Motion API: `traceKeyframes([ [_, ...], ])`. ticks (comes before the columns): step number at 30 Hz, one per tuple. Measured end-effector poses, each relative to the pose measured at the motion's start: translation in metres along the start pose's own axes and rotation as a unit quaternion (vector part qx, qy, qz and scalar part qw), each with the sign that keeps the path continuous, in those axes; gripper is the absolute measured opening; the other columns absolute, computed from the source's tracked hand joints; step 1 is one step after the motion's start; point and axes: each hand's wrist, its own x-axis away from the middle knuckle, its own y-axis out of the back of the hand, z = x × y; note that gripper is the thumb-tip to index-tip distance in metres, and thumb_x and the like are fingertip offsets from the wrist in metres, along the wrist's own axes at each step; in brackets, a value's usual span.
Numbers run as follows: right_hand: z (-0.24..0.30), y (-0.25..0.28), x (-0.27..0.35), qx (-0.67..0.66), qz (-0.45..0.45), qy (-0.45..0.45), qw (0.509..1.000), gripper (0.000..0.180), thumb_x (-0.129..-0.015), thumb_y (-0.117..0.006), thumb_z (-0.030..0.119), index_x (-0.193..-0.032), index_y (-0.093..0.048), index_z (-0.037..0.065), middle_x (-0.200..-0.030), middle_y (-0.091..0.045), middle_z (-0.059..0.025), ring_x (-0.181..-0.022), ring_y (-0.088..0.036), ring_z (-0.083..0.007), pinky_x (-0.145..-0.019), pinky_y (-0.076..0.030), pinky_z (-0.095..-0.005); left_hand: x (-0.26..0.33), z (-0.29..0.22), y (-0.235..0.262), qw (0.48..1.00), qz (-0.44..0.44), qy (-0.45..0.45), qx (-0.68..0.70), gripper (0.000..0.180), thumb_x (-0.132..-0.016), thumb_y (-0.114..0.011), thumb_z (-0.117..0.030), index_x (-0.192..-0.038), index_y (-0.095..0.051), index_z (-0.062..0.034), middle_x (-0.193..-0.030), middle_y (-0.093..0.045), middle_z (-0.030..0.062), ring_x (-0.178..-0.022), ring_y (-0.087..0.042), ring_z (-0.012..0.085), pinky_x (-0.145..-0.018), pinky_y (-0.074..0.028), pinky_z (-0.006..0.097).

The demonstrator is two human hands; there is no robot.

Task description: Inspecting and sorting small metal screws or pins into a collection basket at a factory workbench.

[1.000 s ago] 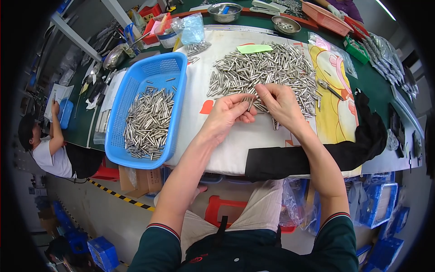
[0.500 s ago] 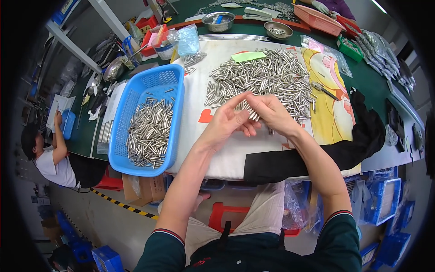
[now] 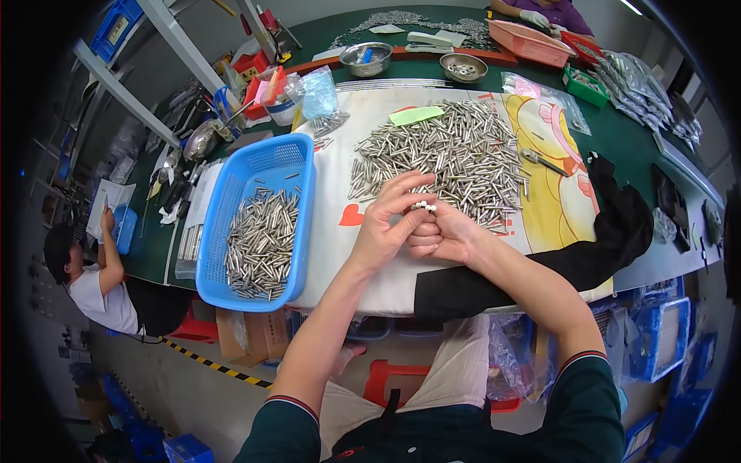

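Seen from above, a person's two bare hands meet over a white cloth (image 3: 328,262) on a green counter (image 3: 312,32). Between them is a small bunch of slim silver metal pins (image 3: 423,207), their round ends facing up toward the viewer. The left hand (image 3: 388,225) has its grip drawn in around the bunch, thumb on the near side and fingers curving over the far side. The right hand (image 3: 444,234) comes in from the other side with its fingers folded inward, close against the left; how firmly its grip bears on the pins cannot be told.

Just beyond the hands spreads a large loose pile of similar silver pins (image 3: 451,143), with a pale green slip of paper (image 3: 416,116) lying on its far left part. To the left stands a rectangular blue plastic basket with perforated sides (image 3: 306,208), holding a heap of loose metal pins (image 3: 262,251). A red heart (image 3: 351,215) is printed on the cloth between basket and pile. Right of the pile lies a hand tool with a dark handle (image 3: 544,163); nearer the person, a length of black fabric (image 3: 502,289) stretches along the counter, passing beneath the right forearm. At far left, a co-worker in a white shirt (image 3: 100,295) sits bent over papers.
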Motion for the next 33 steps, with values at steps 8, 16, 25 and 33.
traceKeyframes([
  [8, -0.0003, -0.0006, -0.0012, -0.012, -0.009, -0.020, 1.000, 0.049, -0.095, -0.033, 0.042, -0.052, -0.029, 0.018, -0.044, -0.018, 0.0065, -0.038, -0.017, -0.0072, -0.040, -0.017, -0.0231, 0.0001, -0.0024, 0.0006, 1.000, 0.003, 0.001, 0.004, 0.017, -0.080, -0.058, -0.008, -0.094, -0.066, -0.0041, -0.117, -0.058, 0.0087, -0.120, -0.043, 0.0244, -0.101, -0.031, 0.038],
  [16, -0.0052, -0.0003, -0.0046, -0.039, 0.007, -0.030, 0.999, 0.050, -0.094, -0.035, 0.041, -0.051, -0.027, 0.019, -0.042, -0.018, 0.0067, -0.037, -0.016, -0.0073, -0.038, -0.016, -0.0234, 0.0003, 0.0041, -0.0007, 1.000, -0.001, 0.010, 0.025, 0.014, -0.082, -0.056, -0.005, -0.091, -0.066, -0.0015, -0.108, -0.062, 0.0098, -0.116, -0.047, 0.0237, -0.100, -0.033, 0.038],
  [25, -0.0065, -0.0049, -0.0020, -0.060, -0.004, -0.037, 0.997, 0.049, -0.096, -0.027, 0.039, -0.052, -0.022, 0.019, -0.044, -0.018, 0.0058, -0.038, -0.015, -0.0081, -0.038, -0.016, -0.0240, 0.0009, 0.0053, -0.0011, 0.995, -0.003, 0.056, 0.079, 0.015, -0.083, -0.056, -0.005, -0.093, -0.065, 0.0014, -0.106, -0.063, 0.0128, -0.110, -0.052, 0.0225, -0.096, -0.038, 0.035],
  [33, -0.0040, 0.0016, -0.0059, -0.062, -0.017, -0.068, 0.996, 0.048, -0.095, -0.033, 0.039, -0.052, -0.025, 0.018, -0.044, -0.020, 0.0051, -0.038, -0.017, -0.0085, -0.038, -0.019, -0.0242, 0.0007, 0.0064, -0.0028, 0.985, -0.009, 0.108, 0.135, 0.017, -0.083, -0.054, -0.004, -0.095, -0.064, 0.0036, -0.103, -0.064, 0.0101, -0.095, -0.057, 0.0150, -0.086, -0.044, 0.028],
])
